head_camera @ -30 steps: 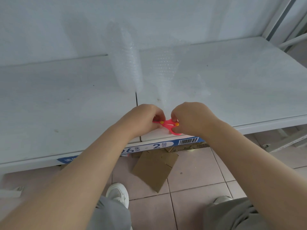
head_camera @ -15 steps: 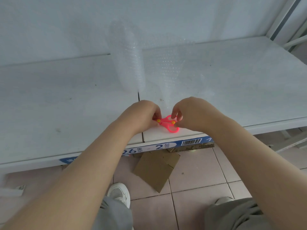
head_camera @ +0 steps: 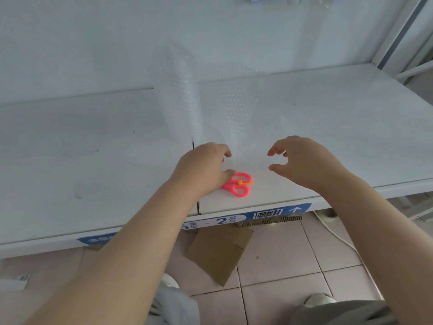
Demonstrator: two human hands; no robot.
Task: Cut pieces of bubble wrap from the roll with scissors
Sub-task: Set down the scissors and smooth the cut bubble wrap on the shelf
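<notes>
A clear bubble wrap roll point(head_camera: 175, 97) stands upright on the white shelf point(head_camera: 93, 160). Its loose sheet point(head_camera: 236, 109) spreads to the right and down toward my hands. Small pink scissors point(head_camera: 239, 185) with a yellow pin between the handle loops lie flat near the shelf's front edge; their blades are hidden under my left hand point(head_camera: 201, 167). That hand hovers with loosely curled fingers, its thumb touching or just beside a handle loop. My right hand point(head_camera: 302, 160) floats above the shelf to the right of the scissors, fingers loosely curled, holding nothing.
The shelf's front edge carries a blue label strip point(head_camera: 234, 219) with a barcode. Below, a flat piece of brown cardboard point(head_camera: 218, 252) lies on the tiled floor by my shoes. A white cord point(head_camera: 337, 235) runs across the floor at right. Shelf uprights point(head_camera: 398, 36) stand at far right.
Both hands were pinching the pink scissors together; now the scissors lie on the shelf. My right hand has let go and moved right, and my left has loosened beside them.
</notes>
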